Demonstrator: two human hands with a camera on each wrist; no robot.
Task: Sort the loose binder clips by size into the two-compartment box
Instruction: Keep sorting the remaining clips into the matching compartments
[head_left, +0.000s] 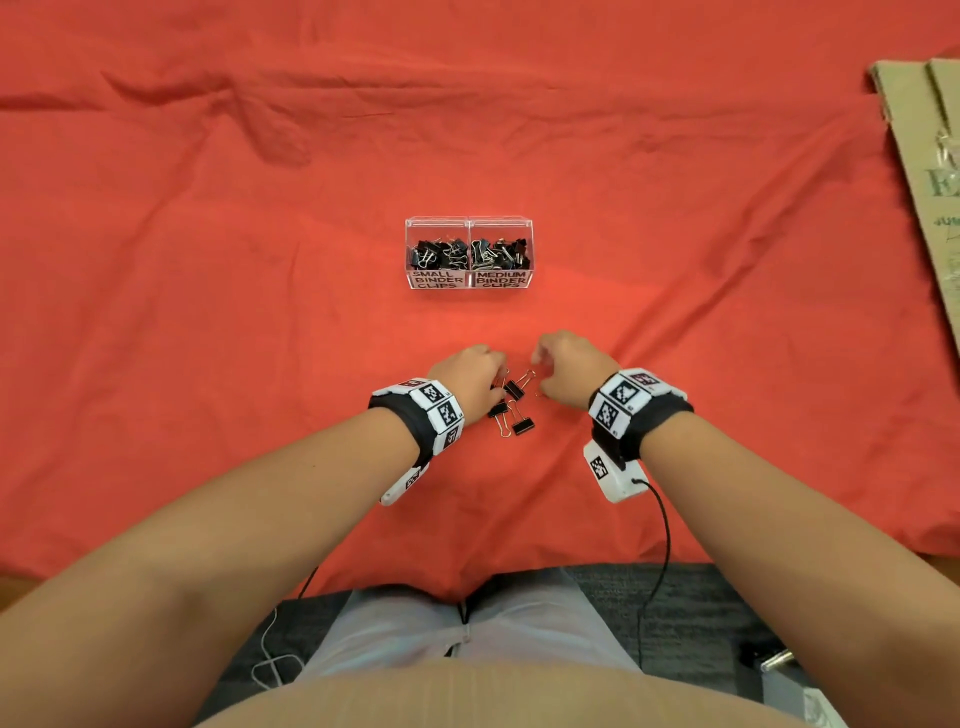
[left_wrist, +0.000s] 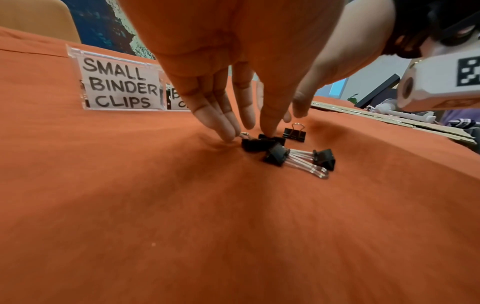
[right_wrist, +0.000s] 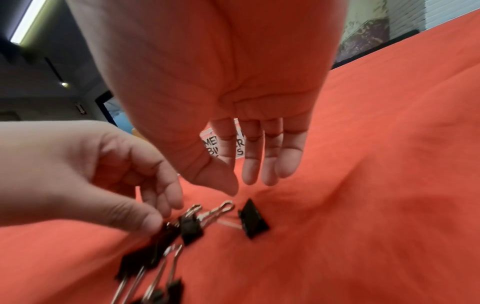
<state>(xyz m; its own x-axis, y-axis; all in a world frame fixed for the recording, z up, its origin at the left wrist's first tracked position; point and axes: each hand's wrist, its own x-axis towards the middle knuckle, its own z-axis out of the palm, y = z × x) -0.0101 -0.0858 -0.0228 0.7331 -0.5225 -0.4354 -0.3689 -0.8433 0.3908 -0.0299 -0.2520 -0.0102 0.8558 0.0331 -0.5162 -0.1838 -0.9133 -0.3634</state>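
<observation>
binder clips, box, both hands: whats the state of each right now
loose binder clips: lying in a small cluster on the red cloth, unsorted
box: open-topped, both compartments already hold clips
left hand: fingertips down on one clip in the cluster, pinching it
right hand: above the clips, fingers relaxed, holding nothing

A wrinkled red cloth covers the table, with flattened cardboard (printed, partly cropped) at its right edge.

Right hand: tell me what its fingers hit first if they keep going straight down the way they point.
Probably the red cloth just beyond the lone binder clip; the right hand hangs open above it, touching nothing. Depth is uncertain.
</observation>
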